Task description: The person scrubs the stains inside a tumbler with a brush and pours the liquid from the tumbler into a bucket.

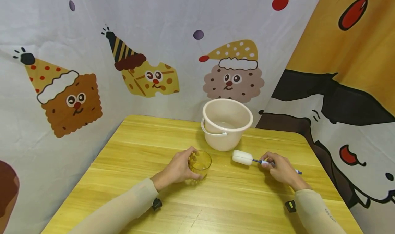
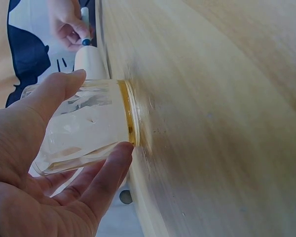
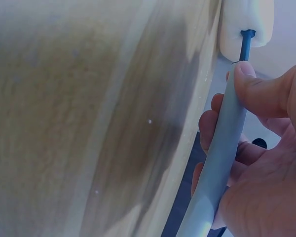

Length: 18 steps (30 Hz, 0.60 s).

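An amber see-through glass (image 1: 202, 162) stands upright on the wooden table, left of centre. My left hand (image 1: 178, 166) grips it from the left side. In the left wrist view the thumb lies along one side of the glass (image 2: 84, 123) and the fingers along the other. To the right, my right hand (image 1: 282, 169) holds a cup brush with a white sponge head (image 1: 242, 157) by its handle. Thumb and fingers wrap the pale handle (image 3: 219, 138) in the right wrist view. The sponge head points left, toward the glass.
A cream bucket (image 1: 223, 143) stands behind the hands at the back of the table (image 1: 148, 134), its handle hanging down on the left. A cloth with cartoon prints (image 1: 172, 25) hangs behind the table, and more printed cloth is at the right.
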Available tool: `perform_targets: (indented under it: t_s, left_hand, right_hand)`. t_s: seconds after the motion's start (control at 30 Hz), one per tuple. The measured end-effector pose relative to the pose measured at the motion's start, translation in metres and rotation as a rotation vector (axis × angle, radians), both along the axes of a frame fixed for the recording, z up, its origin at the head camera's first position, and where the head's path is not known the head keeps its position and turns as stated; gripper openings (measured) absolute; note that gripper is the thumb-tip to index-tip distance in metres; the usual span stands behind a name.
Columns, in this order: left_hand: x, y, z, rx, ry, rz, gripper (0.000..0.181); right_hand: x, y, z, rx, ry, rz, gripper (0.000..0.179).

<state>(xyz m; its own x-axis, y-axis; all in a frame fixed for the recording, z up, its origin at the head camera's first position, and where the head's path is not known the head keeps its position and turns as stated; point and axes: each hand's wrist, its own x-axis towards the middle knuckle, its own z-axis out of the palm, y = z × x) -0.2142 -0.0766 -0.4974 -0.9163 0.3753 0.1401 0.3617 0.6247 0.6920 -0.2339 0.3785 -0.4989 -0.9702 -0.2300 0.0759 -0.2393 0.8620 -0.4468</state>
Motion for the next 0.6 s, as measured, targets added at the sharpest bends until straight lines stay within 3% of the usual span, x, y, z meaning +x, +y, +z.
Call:
perform_targets:
  t_s: [0.6]
  left_hand:
    - [-0.0035,-0.0003,-0.004,-0.009,-0.017,0.01,0.089]
  right_hand:
    - [-0.002,0.0028,-0.0059,-0.012,-0.043,0.009,0.012]
